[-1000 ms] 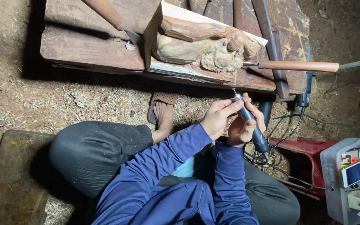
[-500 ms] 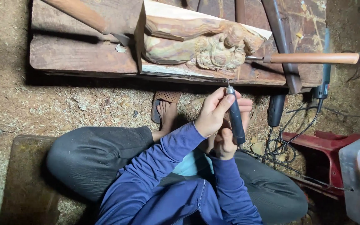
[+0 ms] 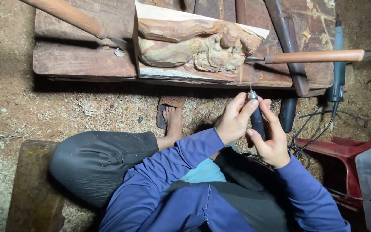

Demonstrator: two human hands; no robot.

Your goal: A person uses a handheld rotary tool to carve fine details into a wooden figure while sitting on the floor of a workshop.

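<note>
Both hands meet on a slim black rotary tool handpiece (image 3: 257, 118) with a metal tip pointing up. My left hand (image 3: 233, 120) pinches the tool near its tip with thumb and fingers. My right hand (image 3: 271, 139) wraps the black shaft from the right. The tool is held above my lap, short of a carved piece of wood (image 3: 202, 47) that lies on a low reddish wooden bench (image 3: 82, 62).
A wooden-handled chisel (image 3: 310, 56) lies on the bench right of the carving; another wooden handle (image 3: 67, 15) rests at its upper left. A black power tool (image 3: 338, 64) and cables lie at the right, beside a red case (image 3: 336, 159). Sawdust covers the ground.
The camera view has shifted so the bench and hands sit more central. My hands have moved the handpiece from tilted to nearly upright, with the left fingers closer to its tip.
</note>
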